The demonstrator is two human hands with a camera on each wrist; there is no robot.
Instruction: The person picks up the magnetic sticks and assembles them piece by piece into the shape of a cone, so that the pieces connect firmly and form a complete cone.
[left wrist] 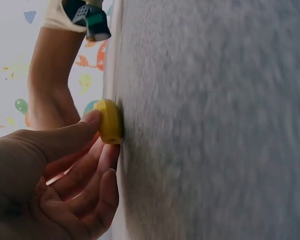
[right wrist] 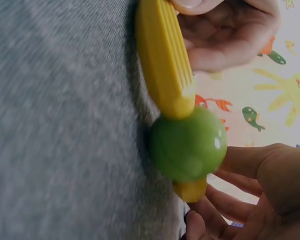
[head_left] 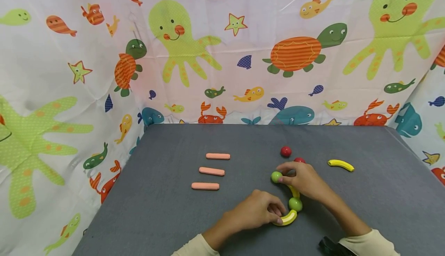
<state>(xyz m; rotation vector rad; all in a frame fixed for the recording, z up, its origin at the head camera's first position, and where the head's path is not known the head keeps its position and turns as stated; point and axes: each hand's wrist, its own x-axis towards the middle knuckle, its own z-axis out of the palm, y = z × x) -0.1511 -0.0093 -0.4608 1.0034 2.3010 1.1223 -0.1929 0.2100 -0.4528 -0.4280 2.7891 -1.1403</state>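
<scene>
My left hand (head_left: pixel 255 211) pinches the near end of a curved yellow toy banana (head_left: pixel 288 218) between thumb and fingers, low on the grey cloth. Touching its far end is a shiny green ball (head_left: pixel 295 204), which the right wrist view shows between two yellow pieces. Beyond that ball a second toy banana (head_left: pixel 294 191) lies partly under my right hand (head_left: pixel 306 180). The right thumb and index fingertip pinch another green ball (head_left: pixel 276 177) at the left of this curving line. Behind the right hand, a red ball (head_left: pixel 299 160) is half covered.
Another red ball (head_left: pixel 286 151) sits farther back. A third toy banana (head_left: pixel 341 165) lies to the right. On the left, several pink sticks are spaced apart, the nearest pink stick (head_left: pixel 205 186) lowest. A patterned sea-animal curtain (head_left: pixel 208 55) hangs behind the grey table (head_left: pixel 156 209).
</scene>
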